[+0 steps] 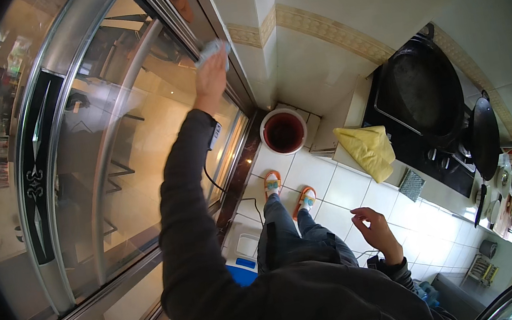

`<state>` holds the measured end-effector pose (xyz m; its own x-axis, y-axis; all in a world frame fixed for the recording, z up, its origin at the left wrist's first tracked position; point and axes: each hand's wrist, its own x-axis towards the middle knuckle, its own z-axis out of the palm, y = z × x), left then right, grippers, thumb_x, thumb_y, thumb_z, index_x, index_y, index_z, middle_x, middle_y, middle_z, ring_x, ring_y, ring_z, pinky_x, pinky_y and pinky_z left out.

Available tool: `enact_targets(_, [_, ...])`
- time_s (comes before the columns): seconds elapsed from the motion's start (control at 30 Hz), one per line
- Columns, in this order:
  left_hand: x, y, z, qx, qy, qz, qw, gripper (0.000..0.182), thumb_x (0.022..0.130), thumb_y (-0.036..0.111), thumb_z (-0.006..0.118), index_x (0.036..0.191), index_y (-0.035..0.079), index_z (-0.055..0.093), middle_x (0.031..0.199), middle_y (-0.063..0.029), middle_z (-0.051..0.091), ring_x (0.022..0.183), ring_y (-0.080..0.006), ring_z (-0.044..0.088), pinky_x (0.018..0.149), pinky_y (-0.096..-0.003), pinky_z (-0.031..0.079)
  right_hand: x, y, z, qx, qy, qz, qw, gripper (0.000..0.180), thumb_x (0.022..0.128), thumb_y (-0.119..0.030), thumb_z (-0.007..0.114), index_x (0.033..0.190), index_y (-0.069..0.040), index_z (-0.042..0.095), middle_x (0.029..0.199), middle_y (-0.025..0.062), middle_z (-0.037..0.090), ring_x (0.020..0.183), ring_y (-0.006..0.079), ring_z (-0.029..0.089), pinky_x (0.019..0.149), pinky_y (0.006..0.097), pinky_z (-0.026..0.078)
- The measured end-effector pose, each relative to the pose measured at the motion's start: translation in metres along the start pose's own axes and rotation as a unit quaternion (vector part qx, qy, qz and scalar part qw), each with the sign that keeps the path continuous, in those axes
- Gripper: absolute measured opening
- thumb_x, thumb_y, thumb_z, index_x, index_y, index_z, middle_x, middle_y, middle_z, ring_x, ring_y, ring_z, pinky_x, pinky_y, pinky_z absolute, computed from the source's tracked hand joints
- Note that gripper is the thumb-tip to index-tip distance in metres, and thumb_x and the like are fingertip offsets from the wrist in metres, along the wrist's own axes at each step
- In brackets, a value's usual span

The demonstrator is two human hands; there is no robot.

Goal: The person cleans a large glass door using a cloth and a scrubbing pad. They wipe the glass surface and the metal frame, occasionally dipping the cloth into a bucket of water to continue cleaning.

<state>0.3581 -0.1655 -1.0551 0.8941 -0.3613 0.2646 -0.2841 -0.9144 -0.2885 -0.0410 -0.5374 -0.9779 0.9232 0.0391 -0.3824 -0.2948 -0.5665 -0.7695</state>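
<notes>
My left hand (212, 79) reaches out and presses a pale blue cloth (213, 50) to the metal frame (231, 74) of the glass sliding door (148, 139). The cloth is partly hidden by the hand and a little blurred. In front of my body, my right hand (379, 233) hangs in the air above the tiled floor. Its fingers are loosely bent and apart, with nothing between them. On the floor by the wall corner, past my feet, stands a round bucket (304, 130) with a white rim and a dark reddish inside.
A folded yellow cloth (370, 151) drapes over the counter edge beside the black gas stove (380, 96). On the stove rests a large wok (424, 82); a black pan (484, 139) is near it. A grey cloth (412, 185) hangs lower down. A blue-and-white container (243, 267) stands behind my left leg.
</notes>
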Motion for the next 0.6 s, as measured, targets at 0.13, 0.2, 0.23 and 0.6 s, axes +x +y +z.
enact_targets(0.13, [0.032, -0.044, -0.092, 0.054, 0.208, 0.016, 0.977, 0.066, 0.083, 0.001, 0.047, 0.146, 0.011, 0.029, 0.152, -0.0041, 0.027, 0.136, -0.0202, 0.032, 0.107, -0.0330, 0.030, 0.028, -0.012, 0.005, 0.021, -0.013, -0.045, 0.999, 0.021, 0.084, -0.007, 0.065, 0.103, 0.000, 0.063, 0.085, 0.0138, 0.066, 0.076, 0.0212, 0.065, 0.067, 0.0305, 0.051])
enact_targets(0.2, [0.040, -0.045, -0.108, 0.031, 0.232, 0.006, 0.972, 0.068, 0.081, 0.000, 0.049, 0.145, 0.013, 0.031, 0.153, -0.0037, 0.025, 0.136, -0.0210, 0.033, 0.105, -0.0340, 0.032, 0.044, -0.019, 0.009, 0.017, -0.019, -0.044, 0.999, 0.021, 0.084, -0.006, 0.064, 0.104, 0.000, 0.062, 0.085, 0.0140, 0.066, 0.076, 0.0212, 0.065, 0.067, 0.0301, 0.051])
enact_targets(0.23, [0.036, -0.039, -0.105, 0.018, 0.226, -0.011, 0.974, 0.068, 0.081, -0.001, 0.050, 0.145, 0.014, 0.032, 0.153, -0.0034, 0.024, 0.135, -0.0216, 0.034, 0.104, -0.0341, 0.034, 0.049, -0.022, 0.011, 0.018, -0.019, -0.046, 0.999, 0.021, 0.085, -0.006, 0.064, 0.105, 0.001, 0.062, 0.085, 0.0140, 0.066, 0.077, 0.0211, 0.065, 0.067, 0.0301, 0.051])
enact_targets(0.6, [-0.053, 0.070, 0.181, -0.071, -0.214, 0.055, 0.973, 0.046, 0.091, 0.016, 0.040, 0.133, -0.001, 0.044, 0.123, -0.0122, 0.059, 0.119, -0.0188, 0.051, 0.105, -0.0311, 0.032, 0.031, 0.035, 0.024, -0.053, 0.012, 0.190, 0.980, 0.019, 0.088, -0.011, 0.062, 0.104, -0.002, 0.064, 0.085, 0.0112, 0.067, 0.081, 0.0176, 0.064, 0.073, 0.0307, 0.051])
